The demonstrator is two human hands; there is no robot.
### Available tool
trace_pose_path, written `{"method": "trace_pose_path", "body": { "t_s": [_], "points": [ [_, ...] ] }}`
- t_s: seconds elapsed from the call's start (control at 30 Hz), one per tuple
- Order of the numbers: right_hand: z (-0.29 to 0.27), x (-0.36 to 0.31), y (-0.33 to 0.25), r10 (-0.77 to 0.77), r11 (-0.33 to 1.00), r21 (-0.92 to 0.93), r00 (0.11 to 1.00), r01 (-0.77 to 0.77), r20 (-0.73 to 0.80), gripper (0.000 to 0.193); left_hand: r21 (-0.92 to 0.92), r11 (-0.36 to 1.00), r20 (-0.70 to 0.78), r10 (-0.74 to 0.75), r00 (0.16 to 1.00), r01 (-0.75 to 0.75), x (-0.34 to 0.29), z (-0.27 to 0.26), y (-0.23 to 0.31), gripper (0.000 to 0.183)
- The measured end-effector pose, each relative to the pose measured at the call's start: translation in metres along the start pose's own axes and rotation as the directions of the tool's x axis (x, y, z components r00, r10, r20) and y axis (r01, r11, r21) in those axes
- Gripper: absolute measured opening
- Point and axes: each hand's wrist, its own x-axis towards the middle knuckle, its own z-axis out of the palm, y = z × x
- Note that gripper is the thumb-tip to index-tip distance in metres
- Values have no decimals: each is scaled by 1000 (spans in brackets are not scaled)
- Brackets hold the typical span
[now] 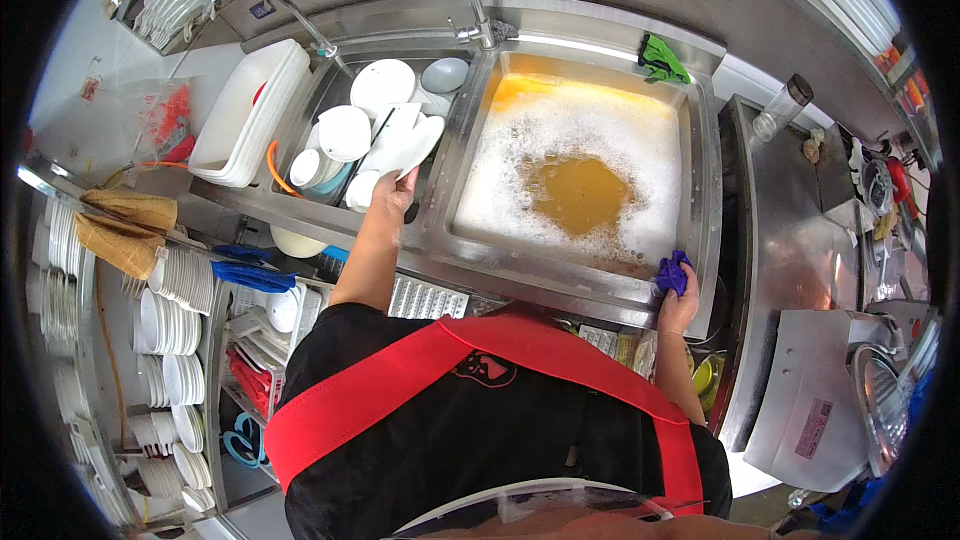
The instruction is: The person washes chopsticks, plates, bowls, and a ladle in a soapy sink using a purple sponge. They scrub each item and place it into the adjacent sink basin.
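Note:
My left hand is closed on the near end of a long white dish over the left sink basin. Under and around this dish lie a round white plate, a white bowl and a grey bowl. At the front right corner of the right basin, my right hand grips a bunched purple cloth. White foam covers much of the brownish water in that basin. The water hides whatever lies below.
Two faucets rise behind the basins, the larger faucet near the divider. A green cloth hangs over the back right rim. Nested white tubs stand at left, above shelves of stacked white dishes. A steel counter runs along the right.

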Motion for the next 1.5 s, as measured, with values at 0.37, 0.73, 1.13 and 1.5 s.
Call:
{"method": "trace_pose_path", "body": {
  "t_s": [0.37, 0.73, 1.13, 1.5],
  "points": [
    [2, -1, 1, 7, 999, -41, 1000, -7, 16, 58, 648, 757, 374, -413, 830, 85, -1, 81, -135, 56],
    [4, 2, 1, 40, 990, -134, 997, -30, 73, 58, 767, -572, 253, -147, 956, -291, 92, 107, -278, 56],
    [3, 7, -9, 100, 984, -156, 990, -83, 99, 46, 721, -629, 325, -64, 944, -291, 59, 121, -436, 47],
    [3, 10, -14, 35, 984, -177, 996, -19, 87, 51, 775, -515, 365, -107, 925, -365, 52, 86, -413, 40]
  ]
}}
